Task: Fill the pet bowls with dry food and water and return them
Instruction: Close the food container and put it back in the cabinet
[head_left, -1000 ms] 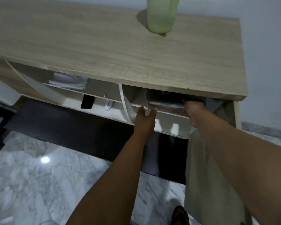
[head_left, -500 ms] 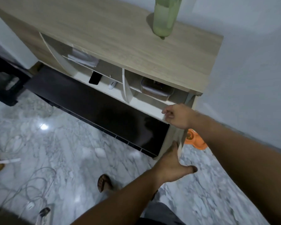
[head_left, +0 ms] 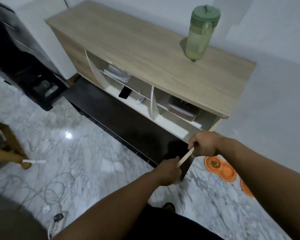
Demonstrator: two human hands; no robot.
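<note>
An orange double pet bowl [head_left: 221,168] lies on the marble floor at the right, with brown dry food in its far cup. Part of a second orange bowl [head_left: 246,187] shows behind my right forearm. A clear lidded container [head_left: 184,108] of brown food sits on the right shelf of the wooden cabinet [head_left: 145,49]. A green water pitcher [head_left: 200,33] stands on the cabinet top. The cabinet's door [head_left: 184,157] stands out edge-on. My right hand [head_left: 204,144] grips its upper edge, and my left hand [head_left: 170,170] grips it lower down.
A black phone [head_left: 125,93] and a small white device [head_left: 140,100] lie on the middle shelf, folded white cloth [head_left: 118,73] above. White cables and a power strip [head_left: 56,224] trail over the floor at left. A dark cabinet [head_left: 16,49] and wooden furniture [head_left: 5,149] stand left.
Both hands left the food container on the shelf and came down onto the cabinet door's edge. The view pulled back, bringing the orange bowls and the pitcher's lid into sight.
</note>
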